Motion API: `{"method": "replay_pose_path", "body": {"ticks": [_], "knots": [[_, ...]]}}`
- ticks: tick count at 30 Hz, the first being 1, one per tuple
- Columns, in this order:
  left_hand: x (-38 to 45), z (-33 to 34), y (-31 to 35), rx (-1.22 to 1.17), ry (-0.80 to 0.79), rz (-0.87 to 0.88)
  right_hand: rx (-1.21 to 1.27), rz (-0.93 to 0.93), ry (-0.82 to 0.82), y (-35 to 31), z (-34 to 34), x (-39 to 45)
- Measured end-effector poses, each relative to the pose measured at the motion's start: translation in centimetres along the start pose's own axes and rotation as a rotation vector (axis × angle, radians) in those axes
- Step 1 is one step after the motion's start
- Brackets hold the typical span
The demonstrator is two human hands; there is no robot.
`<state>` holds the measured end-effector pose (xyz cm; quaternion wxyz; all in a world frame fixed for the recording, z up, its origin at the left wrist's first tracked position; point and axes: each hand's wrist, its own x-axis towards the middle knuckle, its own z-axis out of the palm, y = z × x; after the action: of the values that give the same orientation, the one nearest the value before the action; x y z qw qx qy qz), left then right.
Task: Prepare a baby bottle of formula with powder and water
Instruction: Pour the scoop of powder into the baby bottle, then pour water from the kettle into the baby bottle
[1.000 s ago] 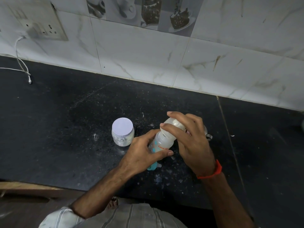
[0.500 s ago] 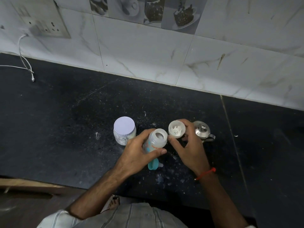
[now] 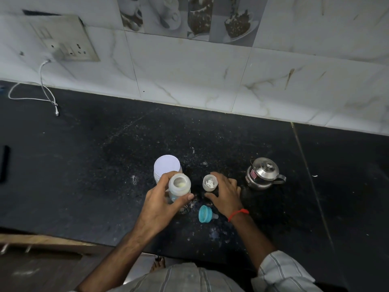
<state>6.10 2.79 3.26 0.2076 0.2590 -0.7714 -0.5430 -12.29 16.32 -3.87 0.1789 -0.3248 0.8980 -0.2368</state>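
Teal nipple ring (image 3: 204,213), white-lidded jar (image 3: 167,166), speckled black counter (image 3: 105,165), red wristband (image 3: 239,213).

Left hand (image 3: 160,202) grips open bottle (image 3: 179,185) (cap (image 3: 209,182) beside).

We see a dark, speckled stone worktop (image 3: 84,165), matt and dusty, beneath glossy marbled tiles (image 3: 189,76). The kettle (image 3: 263,173) is shiny polished metal (its lid mirror-bright). The bottle (image 3: 179,186) looks translucent plastic.

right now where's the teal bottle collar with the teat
The teal bottle collar with the teat lies on its side on the black counter, nearer the person than the bottle, between the left hand and right hand.
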Motion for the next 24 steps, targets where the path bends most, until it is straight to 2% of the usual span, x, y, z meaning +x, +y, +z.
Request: {"method": "replay_pose_path", "body": {"ticks": [2, 3, 5, 7, 9, 10, 11, 13, 16, 18, 24], "knots": [[-0.1, 0.0, 0.1, -0.002, -0.006, -0.006, 0.041, -0.019, 0.002, 0.3, -0.6, -0.6], [0.0, 0.1, 0.1, -0.005, -0.009, -0.009, 0.105, -0.073, 0.073, 0.5, -1.1, -1.0], [0.0, 0.3, 0.1, -0.016, -0.016, -0.013, 0.263, -0.178, 0.371, 0.9, -2.8, -2.2], [0.1, 0.8, 0.3, -0.022, -0.033, -0.008, 0.399, -0.156, 0.738, 1.9, -4.9, -3.3], [0.3, 1.4, 0.6, -0.023, -0.058, 0.004, 0.535, -0.008, 0.992, 3.5, -7.2, -3.7], [0.4, 1.8, 0.9, -0.025, -0.070, 0.012, 0.615, 0.114, 1.030, 4.8, -8.0, -3.4], [0.5, 2.2, 1.1, -0.027, -0.081, 0.020, 0.679, 0.239, 1.002, 6.5, -8.4, -3.0], [0.6, 3.1, 1.6, -0.028, -0.105, 0.042, 0.700, 0.408, 0.779, 9.3, -9.1, -2.3], [1.1, 4.4, 2.7, -0.024, -0.138, 0.068, 0.665, 0.432, 0.437, 11.1, -9.2, -1.8], [1.5, 5.1, 3.4, -0.032, -0.152, 0.078, 0.751, 0.408, 0.391, 11.3, -9.0, -1.7], [2.0, 7.1, 4.7, -0.007, -0.179, 0.088, 0.986, 0.363, 0.448, 11.5, -8.2, -1.7]]}}
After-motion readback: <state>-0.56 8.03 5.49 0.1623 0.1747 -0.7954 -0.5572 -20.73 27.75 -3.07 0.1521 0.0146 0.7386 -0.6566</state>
